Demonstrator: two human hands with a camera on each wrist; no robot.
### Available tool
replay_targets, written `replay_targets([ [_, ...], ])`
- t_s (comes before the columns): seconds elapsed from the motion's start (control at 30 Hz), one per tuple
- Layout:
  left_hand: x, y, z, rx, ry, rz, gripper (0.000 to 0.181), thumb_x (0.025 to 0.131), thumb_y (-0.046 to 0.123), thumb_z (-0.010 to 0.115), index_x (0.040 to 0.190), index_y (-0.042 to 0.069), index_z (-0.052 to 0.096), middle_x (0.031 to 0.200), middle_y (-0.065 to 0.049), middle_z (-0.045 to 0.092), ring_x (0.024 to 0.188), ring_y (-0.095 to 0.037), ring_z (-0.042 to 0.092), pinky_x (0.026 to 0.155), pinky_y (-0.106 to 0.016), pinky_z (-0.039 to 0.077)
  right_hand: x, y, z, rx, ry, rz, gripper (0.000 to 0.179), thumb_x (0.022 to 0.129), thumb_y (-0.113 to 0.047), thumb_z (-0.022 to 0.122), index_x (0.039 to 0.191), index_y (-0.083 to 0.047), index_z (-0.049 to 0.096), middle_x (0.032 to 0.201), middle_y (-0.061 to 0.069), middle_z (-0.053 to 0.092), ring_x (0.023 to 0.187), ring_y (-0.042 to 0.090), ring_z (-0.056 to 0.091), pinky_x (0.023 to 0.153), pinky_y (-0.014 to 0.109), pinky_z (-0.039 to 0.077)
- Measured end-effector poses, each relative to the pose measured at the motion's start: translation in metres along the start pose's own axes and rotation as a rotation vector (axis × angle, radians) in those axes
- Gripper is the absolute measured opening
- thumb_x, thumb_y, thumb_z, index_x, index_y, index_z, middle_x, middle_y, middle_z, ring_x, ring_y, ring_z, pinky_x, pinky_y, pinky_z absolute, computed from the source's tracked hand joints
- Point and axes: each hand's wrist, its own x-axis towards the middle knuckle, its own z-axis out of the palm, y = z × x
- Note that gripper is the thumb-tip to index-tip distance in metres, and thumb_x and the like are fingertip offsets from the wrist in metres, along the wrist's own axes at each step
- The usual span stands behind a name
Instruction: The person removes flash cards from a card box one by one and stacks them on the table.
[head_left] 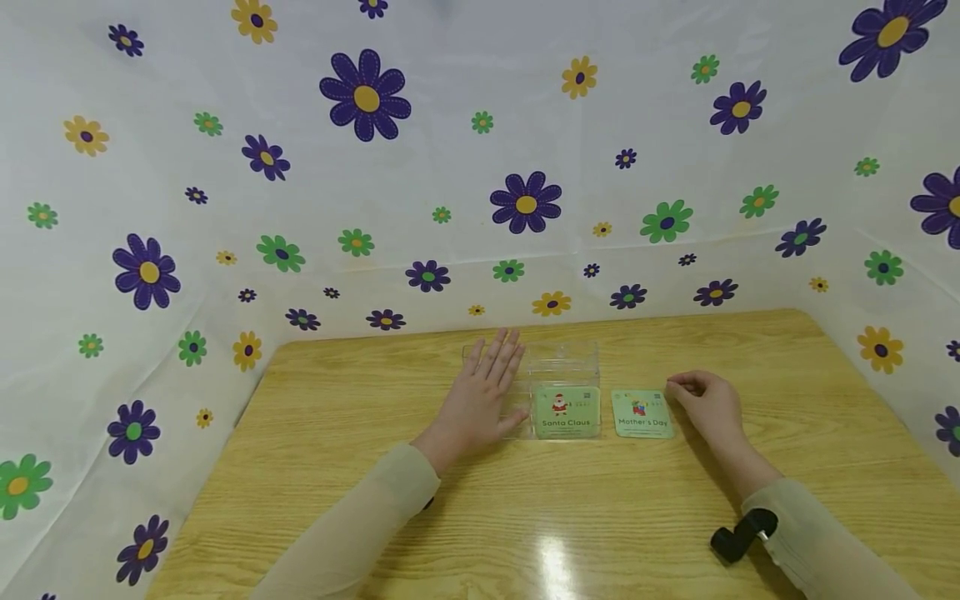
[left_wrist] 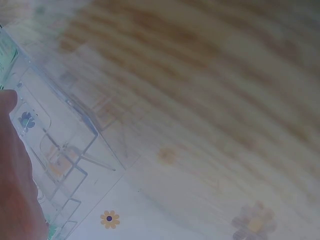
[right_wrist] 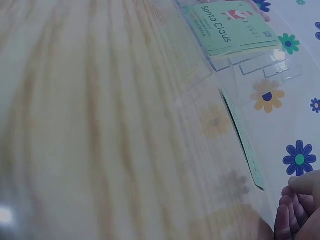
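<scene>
A clear plastic card holder point(head_left: 564, 367) stands on the table with a green "Santa Claus" card point(head_left: 566, 412) in its right section; in the right wrist view several cards show stacked there. My left hand point(head_left: 480, 400) lies over the holder's left section, fingers straight and thumb out toward the Santa Claus card. Flat on the wood to the right is a green "Mother's Day" card point(head_left: 642, 414), seen edge-on as a thin strip in the right wrist view. Beside its upper right corner, my right hand point(head_left: 708, 408) has loosely curled fingers and holds nothing.
The wooden table point(head_left: 465, 525) reaches back to a white flower-print sheet point(head_left: 450, 167), which rises behind and on both sides. A black wrist mount point(head_left: 742, 535) sits on the right sleeve.
</scene>
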Motion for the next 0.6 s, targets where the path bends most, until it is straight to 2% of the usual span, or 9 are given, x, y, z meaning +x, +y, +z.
replay_targets([
  [0.23, -0.0001, 0.0003, 0.0021, -0.008, -0.001, -0.004, 0.100, 0.105, 0.075, 0.030, 0.171, 0.004, 0.007, 0.181, -0.015, -0.002, 0.168, -0.034, -0.002, 0.137, -0.051, 0.007, 0.0004, -0.0009, -0.0017, 0.007, -0.006, 0.006, 0.025, 0.103, -0.012, 0.068, 0.115, 0.009, 0.075, 0.110, 0.027, 0.075, 0.085, 0.010, 0.058, 0.068, 0.011, 0.044],
  [0.4, 0.0000, 0.0004, 0.0010, -0.007, -0.007, -0.004, 0.100, 0.105, 0.075, 0.030, 0.171, 0.004, 0.005, 0.181, -0.016, -0.002, 0.168, -0.034, -0.005, 0.137, -0.051, 0.007, -0.0013, -0.0048, -0.0045, 0.034, -0.026, 0.025, 0.026, 0.104, -0.012, 0.067, 0.117, 0.010, 0.074, 0.111, 0.028, 0.073, 0.084, 0.009, 0.056, 0.066, 0.012, 0.045],
  [0.6, 0.0003, 0.0006, 0.0003, -0.010, -0.010, -0.005, 0.100, 0.105, 0.074, 0.031, 0.171, 0.004, 0.005, 0.181, -0.016, 0.000, 0.168, -0.034, -0.002, 0.137, -0.052, 0.008, 0.0000, -0.0037, -0.0049, 0.052, -0.022, 0.046, 0.029, 0.106, -0.014, 0.064, 0.119, 0.010, 0.073, 0.110, 0.025, 0.073, 0.081, 0.005, 0.053, 0.062, 0.015, 0.046],
])
